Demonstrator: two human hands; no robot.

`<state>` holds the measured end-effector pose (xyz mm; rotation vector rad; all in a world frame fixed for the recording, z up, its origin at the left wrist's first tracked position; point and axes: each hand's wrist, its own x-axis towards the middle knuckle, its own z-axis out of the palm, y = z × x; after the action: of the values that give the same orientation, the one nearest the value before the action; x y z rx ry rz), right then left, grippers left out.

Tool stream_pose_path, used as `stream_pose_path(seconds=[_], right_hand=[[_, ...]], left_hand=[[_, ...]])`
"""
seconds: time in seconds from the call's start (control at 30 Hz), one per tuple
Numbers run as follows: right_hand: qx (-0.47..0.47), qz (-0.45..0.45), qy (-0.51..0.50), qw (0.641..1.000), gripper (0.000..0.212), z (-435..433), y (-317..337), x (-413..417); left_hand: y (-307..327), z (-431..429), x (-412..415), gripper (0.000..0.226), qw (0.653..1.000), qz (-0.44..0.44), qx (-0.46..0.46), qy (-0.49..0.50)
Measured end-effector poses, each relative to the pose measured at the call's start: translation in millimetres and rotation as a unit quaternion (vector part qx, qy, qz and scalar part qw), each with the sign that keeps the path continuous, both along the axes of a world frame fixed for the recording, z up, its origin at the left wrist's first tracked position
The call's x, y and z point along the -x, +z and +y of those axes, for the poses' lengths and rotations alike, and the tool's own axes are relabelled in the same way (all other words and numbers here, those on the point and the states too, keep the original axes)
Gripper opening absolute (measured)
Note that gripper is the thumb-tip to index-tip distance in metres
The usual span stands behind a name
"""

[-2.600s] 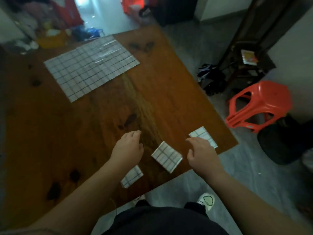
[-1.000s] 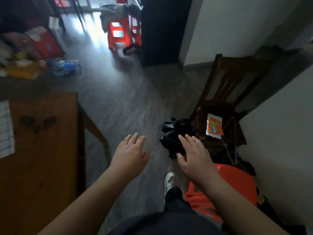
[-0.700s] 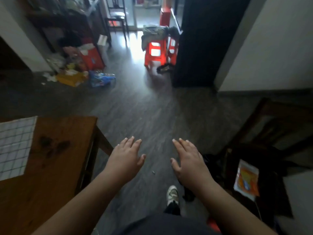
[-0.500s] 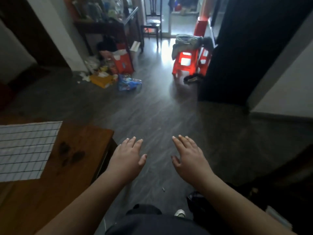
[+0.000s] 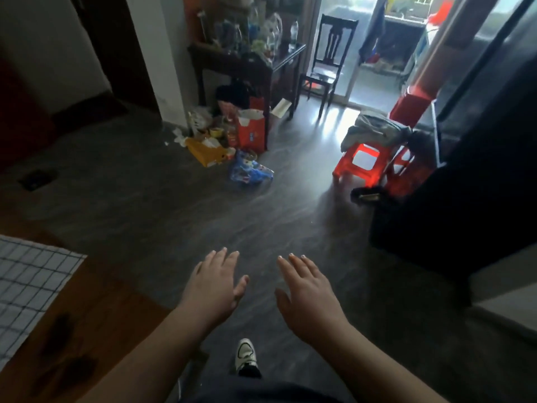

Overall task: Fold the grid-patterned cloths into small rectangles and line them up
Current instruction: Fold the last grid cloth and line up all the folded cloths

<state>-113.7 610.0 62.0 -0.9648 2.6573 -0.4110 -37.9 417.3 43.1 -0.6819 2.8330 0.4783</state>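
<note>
One unfolded grid-patterned cloth (image 5: 27, 286) lies flat on the wooden table (image 5: 87, 330) at the left edge of the view. My left hand (image 5: 213, 286) and my right hand (image 5: 308, 295) are held out over the grey floor, palms down, fingers straight, holding nothing. Both hands are off the table, to the right of its corner. The small folded cloths are out of view.
Red plastic stools (image 5: 366, 164) with clothes on them stand at the right, beside a dark cabinet (image 5: 465, 184). Bags and clutter (image 5: 232, 149) lie on the floor under a dark side table (image 5: 247, 65). A wooden chair (image 5: 328, 56) stands by the doorway. My shoe (image 5: 246, 354) shows below.
The view has swung away from the table and the folded cloths toward the room, then partly back left. Both hands left the table and stay empty with fingers straight.
</note>
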Motion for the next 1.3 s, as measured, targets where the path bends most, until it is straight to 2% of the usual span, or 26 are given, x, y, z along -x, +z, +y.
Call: stream_pose_path(seconds=[0.17, 0.37, 0.5, 0.6, 0.73, 0.9, 1.1, 1.3], right_hand=[[-0.021, 0.005, 0.069, 0.997, 0.068, -83.9, 6.4, 99.7], [-0.011, -0.018, 0.149, 0.989, 0.067, -177.8, 2.9, 185.2], [-0.017, -0.031, 0.249, 0.968, 0.068, -254.4, -6.5, 233.7], [-0.020, -0.025, 0.348, 0.937, 0.068, -313.4, -9.6, 263.1], [-0.032, -0.012, 0.475, 0.879, 0.067, -381.9, -6.6, 294.9], [-0.034, -0.039, 0.578, 0.814, 0.064, -454.7, 1.5, 297.5], [-0.045, -0.044, 0.684, 0.727, 0.062, -524.8, -7.5, 247.8], [-0.065, -0.037, 0.757, 0.650, 0.061, -595.8, -25.1, 167.0]], left_hand=[[3.4, -70.4, 74.7, 0.068, 0.999, 0.013, 0.006, 0.037], [7.7, -139.8, 120.6, 0.068, 0.990, -0.002, -0.013, 0.143], [0.6, -181.6, 141.2, 0.067, 0.971, -0.009, -0.013, 0.239], [-2.0, -206.9, 153.7, 0.070, 0.951, -0.015, -0.003, 0.308], [5.2, -227.4, 163.9, 0.068, 0.896, -0.011, 0.000, 0.445], [9.1, -234.7, 148.0, 0.068, 0.825, -0.033, -0.008, 0.564], [-0.3, -242.4, 112.3, 0.061, 0.719, -0.008, -0.029, 0.695], [-14.0, -277.0, 58.0, 0.056, 0.652, 0.026, -0.023, 0.758]])
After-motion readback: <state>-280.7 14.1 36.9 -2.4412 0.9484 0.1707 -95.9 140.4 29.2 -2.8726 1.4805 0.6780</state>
